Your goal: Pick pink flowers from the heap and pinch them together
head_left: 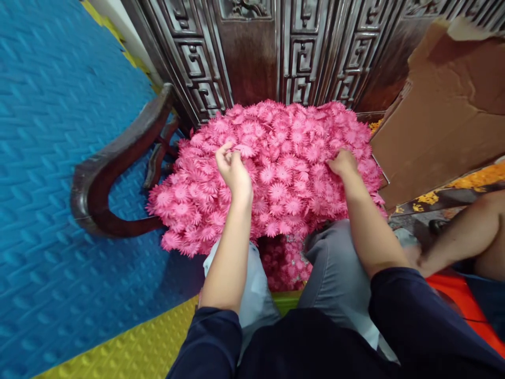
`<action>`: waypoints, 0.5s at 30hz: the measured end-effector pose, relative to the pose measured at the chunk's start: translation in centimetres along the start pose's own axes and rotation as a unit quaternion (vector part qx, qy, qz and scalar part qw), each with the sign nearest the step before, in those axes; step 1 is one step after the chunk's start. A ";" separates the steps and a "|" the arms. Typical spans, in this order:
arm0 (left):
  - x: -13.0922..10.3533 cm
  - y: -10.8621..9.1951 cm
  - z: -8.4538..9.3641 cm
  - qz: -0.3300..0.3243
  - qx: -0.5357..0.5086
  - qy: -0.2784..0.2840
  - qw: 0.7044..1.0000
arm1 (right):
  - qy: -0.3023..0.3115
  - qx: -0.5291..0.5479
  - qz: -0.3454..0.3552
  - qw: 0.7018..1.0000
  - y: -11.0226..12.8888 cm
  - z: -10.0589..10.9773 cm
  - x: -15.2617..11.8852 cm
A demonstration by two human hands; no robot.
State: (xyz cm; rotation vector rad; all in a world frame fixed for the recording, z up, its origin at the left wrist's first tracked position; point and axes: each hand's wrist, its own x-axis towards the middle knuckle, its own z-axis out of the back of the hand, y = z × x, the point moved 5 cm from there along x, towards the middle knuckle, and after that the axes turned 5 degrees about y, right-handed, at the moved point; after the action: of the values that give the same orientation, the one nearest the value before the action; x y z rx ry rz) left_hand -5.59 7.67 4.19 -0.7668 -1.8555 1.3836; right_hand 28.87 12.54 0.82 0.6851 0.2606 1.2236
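A wide heap of pink artificial flower heads spreads in front of me, above my knees. Over its left half, my left hand is closed, with thumb and fingertips curled together. At those fingertips a tilted pink flower head seems to be held. My right hand reaches down onto the right side of the heap with its fingers drawn together. Whatever sits in that grip is hidden among the petals. More pink flowers show lower down between my legs.
A dark curved wooden armrest juts out on the left. Carved wooden panels stand behind the heap. To the right are a cardboard sheet, orange flowers and another person's arm. Blue textured matting covers the left.
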 end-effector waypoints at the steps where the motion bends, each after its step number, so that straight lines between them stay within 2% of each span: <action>1: -0.1 -0.1 -0.1 -0.006 0.003 0.006 1.000 | -0.006 -0.010 -0.032 0.999 0.2 -0.1 -0.2; 3: -0.4 -0.4 -0.4 -0.026 0.011 0.032 0.999 | -0.047 0.013 0.002 0.999 2.4 0.2 -1.0; 5: -0.8 -0.7 -0.9 -0.039 0.010 0.076 0.996 | -0.064 0.075 0.080 0.992 5.8 0.2 -2.4; 6: -1.0 -0.8 -1.2 -0.037 0.005 0.100 0.994 | -0.033 0.137 0.111 0.984 7.4 -0.2 -3.3; 7: -1.2 -0.8 -1.6 -0.028 -0.004 0.121 0.992 | 0.030 0.213 0.128 0.968 9.0 -1.0 -4.3; 9: -1.6 -0.7 -2.1 -0.006 -0.024 0.155 0.988 | 0.167 0.342 0.144 0.913 12.0 -2.7 -6.5; 11: -1.9 -0.7 -2.6 -0.001 -0.036 0.178 0.983 | 0.256 0.436 0.131 0.853 14.1 -4.0 -8.4; 13: -2.2 -0.9 -3.0 -0.018 -0.026 0.196 0.980 | 0.283 0.523 0.091 0.799 15.2 -4.6 -9.5; 15: -2.4 -1.4 -3.2 -0.048 -0.001 0.214 0.976 | 0.283 0.573 0.051 0.768 15.4 -4.8 -9.8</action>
State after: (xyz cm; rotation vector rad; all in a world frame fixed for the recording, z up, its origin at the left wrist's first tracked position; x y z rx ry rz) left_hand -1.68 7.17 5.68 -0.8850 -1.5343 1.0561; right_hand 11.01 7.78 4.84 1.3598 1.5923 1.2751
